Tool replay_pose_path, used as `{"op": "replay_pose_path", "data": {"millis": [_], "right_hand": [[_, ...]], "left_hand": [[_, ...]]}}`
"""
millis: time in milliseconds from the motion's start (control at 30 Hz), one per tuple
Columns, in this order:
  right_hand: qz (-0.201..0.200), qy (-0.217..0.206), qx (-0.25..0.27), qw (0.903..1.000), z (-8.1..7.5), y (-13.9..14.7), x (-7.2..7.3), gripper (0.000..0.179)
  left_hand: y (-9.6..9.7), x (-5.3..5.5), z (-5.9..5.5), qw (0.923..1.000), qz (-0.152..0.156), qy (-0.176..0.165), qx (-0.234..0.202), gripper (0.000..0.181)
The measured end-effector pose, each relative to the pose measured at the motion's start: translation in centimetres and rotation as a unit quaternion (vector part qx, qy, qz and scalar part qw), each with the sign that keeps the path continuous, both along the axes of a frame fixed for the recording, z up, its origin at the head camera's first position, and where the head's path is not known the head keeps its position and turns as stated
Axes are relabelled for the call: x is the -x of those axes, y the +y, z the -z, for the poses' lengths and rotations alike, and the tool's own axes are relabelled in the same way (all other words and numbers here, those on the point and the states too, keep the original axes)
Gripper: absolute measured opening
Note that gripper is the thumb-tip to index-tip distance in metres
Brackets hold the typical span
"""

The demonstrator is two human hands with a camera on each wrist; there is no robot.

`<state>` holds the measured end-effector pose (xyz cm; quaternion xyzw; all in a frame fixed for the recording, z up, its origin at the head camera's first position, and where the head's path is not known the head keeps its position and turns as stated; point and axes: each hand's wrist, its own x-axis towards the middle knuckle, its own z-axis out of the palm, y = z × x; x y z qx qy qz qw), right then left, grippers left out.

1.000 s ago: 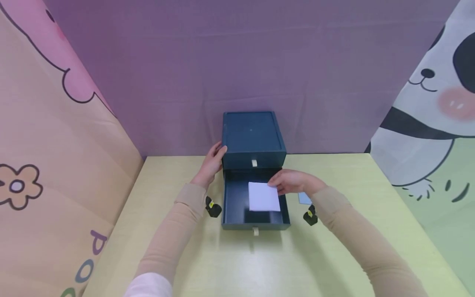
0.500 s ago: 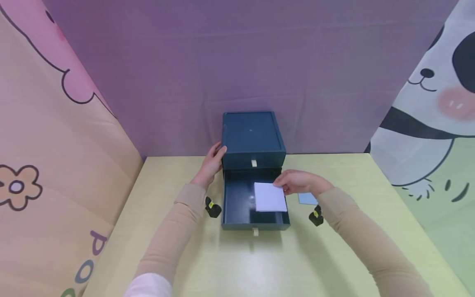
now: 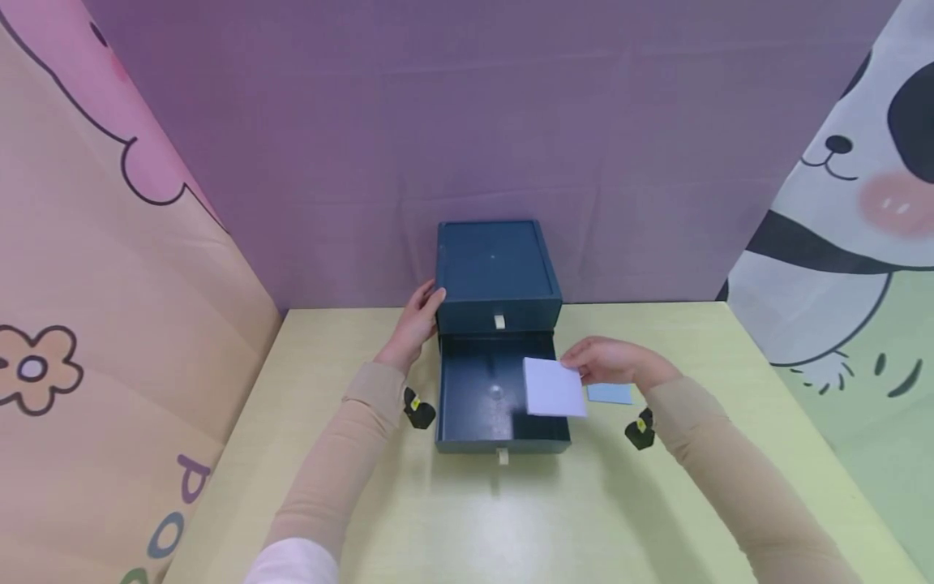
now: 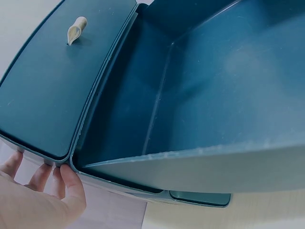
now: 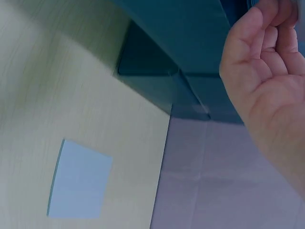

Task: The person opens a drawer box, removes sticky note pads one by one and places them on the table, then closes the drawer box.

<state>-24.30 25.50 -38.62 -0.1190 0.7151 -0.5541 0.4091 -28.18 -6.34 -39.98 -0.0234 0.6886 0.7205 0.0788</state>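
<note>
A dark blue drawer cabinet (image 3: 496, 259) stands against the purple backdrop, its upper drawer front flush. Below that, a lower drawer (image 3: 474, 397) is pulled out, its floor showing. My left hand (image 3: 414, 328) rests at the cabinet's left side; in the left wrist view its fingertips (image 4: 71, 179) touch the side wall beside the upper drawer. Between thumb and fingers, my right hand (image 3: 609, 361) pinches a corner of a pale lavender square paper pad (image 3: 553, 388). The pad overlaps the drawer's right wall in the head view. In the right wrist view it is mostly out of frame.
A light blue square pad (image 5: 81, 179) lies on the pale wooden table (image 3: 467, 519), right of the cabinet. Black wrist devices (image 3: 419, 408) show beside both forearms. The lower drawer's front has a small cream pull tab (image 3: 503, 457). Printed cloth hangs at both sides.
My right hand has carried the lavender pad rightward, from over the drawer's middle to its right wall. More of the light blue pad shows. The left hand has stayed put.
</note>
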Motion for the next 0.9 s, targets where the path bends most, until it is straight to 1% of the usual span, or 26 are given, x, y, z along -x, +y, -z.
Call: {"op": "replay_pose_path", "data": {"millis": [233, 467, 633, 800, 900], "right_hand": [[0.031, -0.007, 0.011, 0.9994, 0.6, 3.0, -0.4, 0.036], [0.059, -0.023, 0.003, 0.9980, 1.9, 5.9, -0.9, 0.028], [0.064, -0.032, 0.007, 0.9974, 3.4, 7.4, -1.4, 0.026], [0.063, -0.038, 0.013, 0.9972, 5.2, 8.5, -2.2, 0.026], [0.075, -0.043, 0.012, 0.9962, 6.4, 9.0, -2.6, 0.027]], "left_hand": [[0.2, 0.1, 0.1, 1.0000, -0.007, 0.000, -0.001, 0.056], [0.1, 0.1, 0.1, 1.0000, -0.007, 0.002, -0.006, 0.055], [0.1, 0.0, 0.0, 0.9999, -0.008, 0.001, -0.007, 0.056], [0.1, 0.2, 0.1, 0.9999, -0.003, 0.002, -0.010, 0.056], [0.1, 0.2, 0.1, 0.9999, -0.002, 0.001, -0.013, 0.056]]}}
